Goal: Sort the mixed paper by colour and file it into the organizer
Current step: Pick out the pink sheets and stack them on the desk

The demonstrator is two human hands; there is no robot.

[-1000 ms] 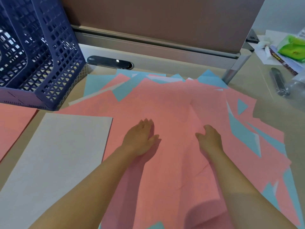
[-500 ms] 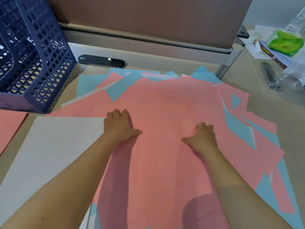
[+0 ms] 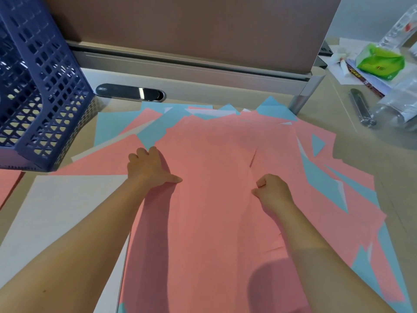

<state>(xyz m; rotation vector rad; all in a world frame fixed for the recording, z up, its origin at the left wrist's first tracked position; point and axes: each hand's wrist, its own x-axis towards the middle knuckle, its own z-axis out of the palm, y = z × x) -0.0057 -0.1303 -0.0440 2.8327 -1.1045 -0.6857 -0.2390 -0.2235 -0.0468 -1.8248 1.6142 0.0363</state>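
Observation:
A loose heap of pink paper (image 3: 214,154) mixed with blue sheets (image 3: 320,175) and a few white ones covers the middle of the desk. My left hand (image 3: 149,168) lies on the top pink sheet's left edge, fingers bent over that edge and thumb spread flat. Over on the sheet's right part, my right hand (image 3: 270,190) has curled fingers that pinch the paper, and a crease runs up from it. The blue lattice organizer (image 3: 45,98) stands at the far left. A white paper stack (image 3: 67,211) lies in front of it, and a pink stack (image 3: 9,186) sits at the left border.
A brown partition (image 3: 191,30) with a grey rail closes the back. A black oval cable port (image 3: 128,92) sits in front of it. At the right are a green packet (image 3: 381,62), a plastic bottle (image 3: 399,109), a metal pen-like object (image 3: 361,109) and papers.
Both hands went from flat on the pink sheet to bent fingers. The left hand slid left to the sheet's edge, and the right hand closed and creased the paper.

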